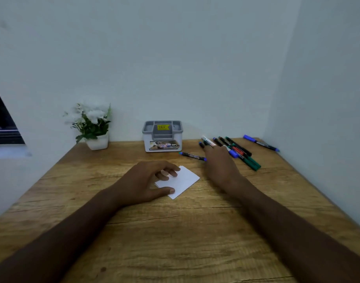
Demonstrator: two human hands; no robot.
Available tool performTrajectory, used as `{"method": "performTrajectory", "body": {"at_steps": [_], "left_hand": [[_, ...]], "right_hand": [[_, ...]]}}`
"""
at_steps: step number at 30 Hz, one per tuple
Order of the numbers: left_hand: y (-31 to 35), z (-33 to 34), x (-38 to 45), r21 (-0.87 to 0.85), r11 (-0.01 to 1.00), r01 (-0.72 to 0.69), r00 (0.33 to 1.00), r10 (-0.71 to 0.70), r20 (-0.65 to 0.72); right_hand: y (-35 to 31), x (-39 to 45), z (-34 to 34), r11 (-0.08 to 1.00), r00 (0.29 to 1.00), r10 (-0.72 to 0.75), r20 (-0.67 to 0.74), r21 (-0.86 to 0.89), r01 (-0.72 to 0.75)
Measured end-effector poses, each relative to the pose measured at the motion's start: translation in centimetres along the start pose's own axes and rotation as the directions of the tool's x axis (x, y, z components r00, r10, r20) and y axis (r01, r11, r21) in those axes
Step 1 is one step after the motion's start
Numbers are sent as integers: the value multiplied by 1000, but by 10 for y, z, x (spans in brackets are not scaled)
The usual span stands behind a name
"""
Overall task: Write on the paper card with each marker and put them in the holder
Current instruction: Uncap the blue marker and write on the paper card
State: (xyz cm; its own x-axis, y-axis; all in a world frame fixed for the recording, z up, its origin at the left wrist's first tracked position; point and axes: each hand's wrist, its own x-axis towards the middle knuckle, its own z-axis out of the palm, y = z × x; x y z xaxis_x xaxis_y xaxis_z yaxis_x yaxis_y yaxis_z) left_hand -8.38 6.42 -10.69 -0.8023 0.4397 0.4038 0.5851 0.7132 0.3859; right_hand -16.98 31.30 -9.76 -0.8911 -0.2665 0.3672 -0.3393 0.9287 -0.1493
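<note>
While the left hand (148,181) is pressing loosely curled fingers on the paper card (180,181), the right hand (220,164), right of the card, is stretching straight fingers onto the marker pile (236,150), gripping nothing.

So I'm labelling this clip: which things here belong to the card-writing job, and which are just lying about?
Job:
paper card
markers
holder
left hand resting on the card
right hand reaching toward the markers

Lying about:
potted plant
</note>
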Motion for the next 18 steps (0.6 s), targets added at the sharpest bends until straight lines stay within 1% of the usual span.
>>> {"method": "performTrajectory", "body": {"at_steps": [2,3,4,5,6,7,8,9,10,12,13,14,15,16,17,18], "left_hand": [[-1,1,0,20,999,27,1000,-27,-14],[-2,1,0,36,998,48,999,-48,-19],[-2,3,1,58,996,73,997,-72,-23],[-2,4,2,89,991,102,995,-100,-25],[-2,5,4,124,982,140,990,-137,-29],[-2,6,5,151,972,179,984,-176,-38],[-1,7,5,163,964,209,978,-203,-52],[0,7,6,168,962,216,976,-208,-61],[2,7,7,189,962,196,981,-189,-52],[3,3,8,272,953,130,991,-132,-12],[3,1,9,307,946,103,994,-108,-1],[1,-1,10,332,940,85,996,-92,7],[-1,-3,10,350,934,68,997,-80,20],[-3,-4,11,366,929,56,996,-76,40],[-5,-4,11,375,926,44,995,-72,62],[-7,-5,12,377,925,33,995,-67,76]], "right_hand": [[-1,-2,-1,997,999,32,9,75,-33],[-4,-3,-2,989,1000,30,-7,147,-28],[-8,-6,-3,968,999,15,-33,250,-6],[-12,-9,-6,924,999,6,-47,382,13],[-19,-11,-8,850,1000,2,-16,527,7],[-25,-15,-9,742,999,-17,47,670,-19],[-32,-19,-10,630,992,-53,111,775,-53],[-37,-23,-8,542,982,-98,164,836,-85],[-40,-27,-6,489,970,-136,201,865,-111],[-44,-32,1,423,954,-169,247,892,-156],[-45,-32,2,360,946,-180,271,913,-193],[-45,-32,2,253,931,-198,306,934,-253],[-44,-29,2,121,911,-229,343,939,-323],[-43,-27,2,8,890,-269,369,925,-381],[-43,-26,1,-62,873,-306,379,908,-415],[-42,-24,1,-94,861,-337,381,896,-434]]}}
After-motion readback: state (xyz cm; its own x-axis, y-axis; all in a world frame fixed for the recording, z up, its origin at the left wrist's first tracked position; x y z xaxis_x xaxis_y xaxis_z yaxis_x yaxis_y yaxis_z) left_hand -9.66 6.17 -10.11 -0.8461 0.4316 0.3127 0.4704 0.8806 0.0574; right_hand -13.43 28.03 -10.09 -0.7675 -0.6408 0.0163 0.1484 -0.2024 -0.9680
